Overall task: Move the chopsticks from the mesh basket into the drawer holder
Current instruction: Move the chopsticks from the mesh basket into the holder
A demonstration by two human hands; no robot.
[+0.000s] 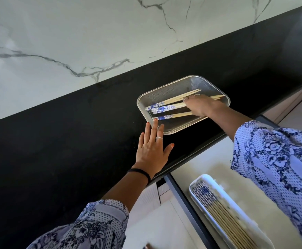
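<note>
The chopsticks (171, 106) lie loose in the mesh basket (166, 90) on the black table (74, 132). The right hand (200, 106) reaches in over their plain wooden ends, fingers curled down onto them as if gathering a few; whether it has closed a firm hold I cannot tell. The left hand (151, 150) lies flat with straight fingers touching the basket's near corner. Below, the drawer holder (216, 187) already has many. They look light, stiff and smooth, likely to roll, so pinch them mid-length as a bundle.

light: soft, even daylight | glare — none | blur — lower right | edges: wide-angle bend
</note>
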